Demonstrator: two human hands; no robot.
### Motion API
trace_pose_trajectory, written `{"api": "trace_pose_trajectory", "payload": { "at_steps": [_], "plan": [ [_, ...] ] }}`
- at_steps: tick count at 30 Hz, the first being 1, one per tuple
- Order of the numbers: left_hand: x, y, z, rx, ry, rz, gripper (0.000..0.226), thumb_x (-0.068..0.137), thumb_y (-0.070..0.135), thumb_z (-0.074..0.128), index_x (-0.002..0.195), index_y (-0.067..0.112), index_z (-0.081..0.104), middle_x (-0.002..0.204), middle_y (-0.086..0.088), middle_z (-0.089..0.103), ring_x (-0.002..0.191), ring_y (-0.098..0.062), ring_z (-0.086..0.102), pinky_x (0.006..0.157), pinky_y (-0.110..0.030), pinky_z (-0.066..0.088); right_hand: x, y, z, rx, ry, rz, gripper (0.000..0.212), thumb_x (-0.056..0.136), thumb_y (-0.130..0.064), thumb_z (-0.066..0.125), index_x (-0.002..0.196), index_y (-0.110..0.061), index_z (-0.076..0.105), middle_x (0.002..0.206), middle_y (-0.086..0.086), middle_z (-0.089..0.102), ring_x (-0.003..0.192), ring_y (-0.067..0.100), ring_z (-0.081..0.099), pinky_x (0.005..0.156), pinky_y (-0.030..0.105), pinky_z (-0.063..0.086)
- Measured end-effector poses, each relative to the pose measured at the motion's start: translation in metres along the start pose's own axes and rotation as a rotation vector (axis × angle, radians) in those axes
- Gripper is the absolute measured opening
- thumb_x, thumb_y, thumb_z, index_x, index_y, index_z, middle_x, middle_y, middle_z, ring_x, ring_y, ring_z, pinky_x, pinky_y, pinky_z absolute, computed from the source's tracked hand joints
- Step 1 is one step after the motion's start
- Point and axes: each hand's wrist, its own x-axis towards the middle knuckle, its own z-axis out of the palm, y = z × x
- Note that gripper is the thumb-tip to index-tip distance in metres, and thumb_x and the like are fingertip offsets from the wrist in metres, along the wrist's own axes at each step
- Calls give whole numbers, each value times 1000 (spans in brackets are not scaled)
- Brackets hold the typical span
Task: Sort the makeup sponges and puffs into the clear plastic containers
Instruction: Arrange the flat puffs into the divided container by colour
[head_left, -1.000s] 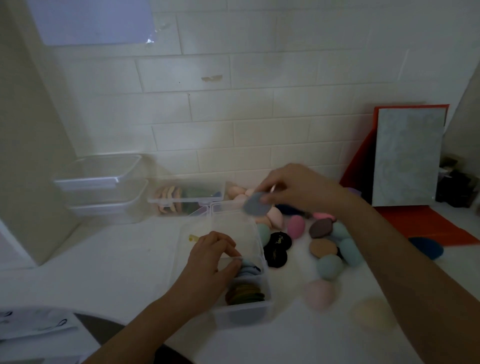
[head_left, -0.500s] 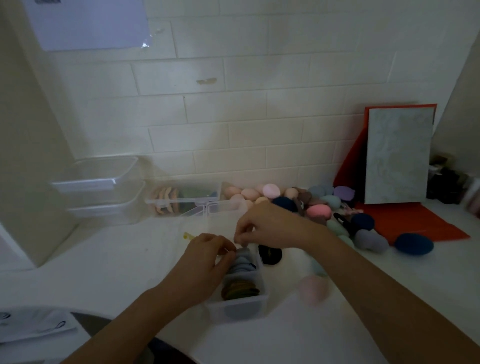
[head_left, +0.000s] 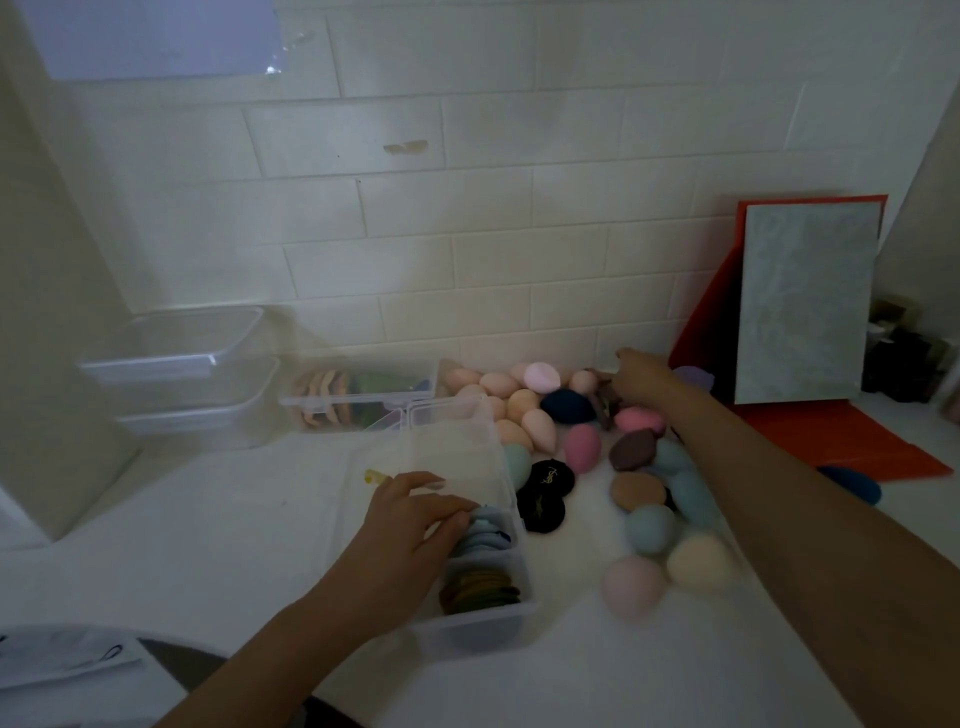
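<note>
Right hand (head_left: 636, 376) now reaches into far sponges (head_left: 524, 402).

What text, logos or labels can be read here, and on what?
Upper black puff: gold monogram, too small and blurred to read.
Lower black puff: faint gold mark, unreadable.
Paper sheet on the wall: no print visible.
White item at bottom left: dark marks, not legible.
Nothing else carries text; no word reads clearly.
</note>
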Motion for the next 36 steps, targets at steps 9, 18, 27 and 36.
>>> {"api": "trace_pose_trajectory", "payload": {
  "at_steps": [9,18,27,36],
  "plan": [
    [2,-6,2,-28,12,38,23,98,25,40,98,44,55,106,29,38,120,0,29,106,-24,23,17,9,14,-21,199,-21,28,87,-5,57,113,2,63,116,23,62,107,36,57,86,35,45],
    [3,-8,4,2,89,128,24,85,41,33,90,46,56,96,29,50,105,8,40,94,-16,30,-20,-14,-55,163,309,-326,21,83,-10,65,101,1,70,100,19,67,90,27,59,64,26,34],
    [1,-5,3,15,179,128,30,89,38,45,101,27,71,88,21,49,96,3,41,80,-6,29,-138,-91,-43,26,37,-880,22,79,-30,72,92,-13,69,80,-7,57,71,5,47,63,12,32],
    [-5,3,2,114,290,130,18,87,23,61,102,25,71,103,11,41,109,-8,31,94,-22,30,-162,-109,-13,147,-26,-695,18,87,-24,64,100,-12,67,96,3,63,84,16,57,65,21,42]
  ]
}}
